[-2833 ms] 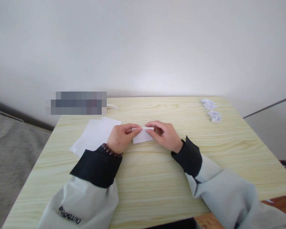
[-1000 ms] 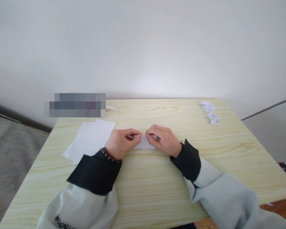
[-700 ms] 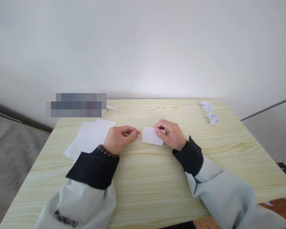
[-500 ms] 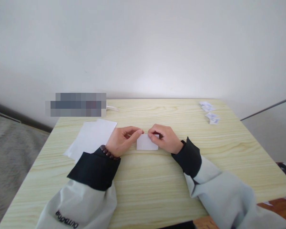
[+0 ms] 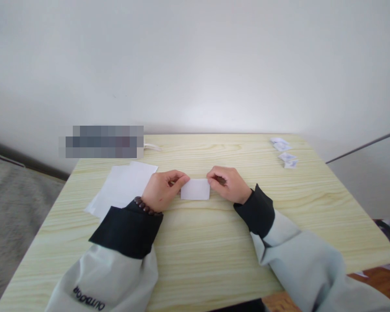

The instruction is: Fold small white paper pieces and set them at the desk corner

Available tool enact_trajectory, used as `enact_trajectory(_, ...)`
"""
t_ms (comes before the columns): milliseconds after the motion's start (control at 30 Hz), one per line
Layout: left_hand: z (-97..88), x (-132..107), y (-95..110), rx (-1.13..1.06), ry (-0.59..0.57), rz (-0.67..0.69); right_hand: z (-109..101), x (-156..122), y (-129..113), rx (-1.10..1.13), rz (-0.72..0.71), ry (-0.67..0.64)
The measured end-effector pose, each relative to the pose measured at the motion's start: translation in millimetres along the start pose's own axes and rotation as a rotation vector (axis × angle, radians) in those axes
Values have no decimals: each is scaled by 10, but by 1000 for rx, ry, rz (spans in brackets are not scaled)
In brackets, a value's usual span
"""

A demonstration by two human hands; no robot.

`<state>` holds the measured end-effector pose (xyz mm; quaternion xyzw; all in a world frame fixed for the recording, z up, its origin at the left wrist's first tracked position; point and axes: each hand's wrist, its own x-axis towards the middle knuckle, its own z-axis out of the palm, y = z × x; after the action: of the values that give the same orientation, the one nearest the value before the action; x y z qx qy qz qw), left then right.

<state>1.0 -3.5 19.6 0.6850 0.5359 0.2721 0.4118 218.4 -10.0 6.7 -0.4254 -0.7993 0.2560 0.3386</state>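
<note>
A small white rectangle of paper (image 5: 195,189) is held between my two hands, just above or against the table; I cannot tell which. My left hand (image 5: 164,189) pinches its upper left corner with thumb and forefinger. At the upper right corner, my right hand (image 5: 230,184) has the paper between thumb and curled fingers. The paper looks flat and blank on the side facing me. Whether it is folded in layers does not show.
Larger white paper sheets (image 5: 123,184) lie overlapping beside my left wrist. Several small folded paper pieces (image 5: 284,152) sit at the back right of the wood-grain table (image 5: 211,255). A blurred-out object (image 5: 102,142) stands at the back left, against the white wall (image 5: 195,65).
My fingers have moved apart to the paper's two upper corners, the right hand shifting off its top edge. The paper has come slightly up and left in view.
</note>
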Motion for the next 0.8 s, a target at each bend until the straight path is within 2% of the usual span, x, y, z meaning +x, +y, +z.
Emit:
enact_trajectory(133,-20,13,4,-54,-2,-44,3,-6,-17,30,28,1)
enact_trajectory(233,-9,17,7,-86,-1,-30,54,-3,-27,-19,45,-17)
enact_trajectory(333,12,8,8,-78,-8,-1,118,2,-6,-7,87,33)
enact_trajectory(467,31,-4,-9,46,-9,94,188,8,30,162,211,128)
enact_trajectory(567,36,6,-48,196,32,197,224,10,29,167,261,195)
enact_trajectory(667,35,26,-88,277,65,255,235,10,8,41,204,198)
enact_trajectory(800,28,30,-84,270,41,203,217,7,-33,-61,61,193)
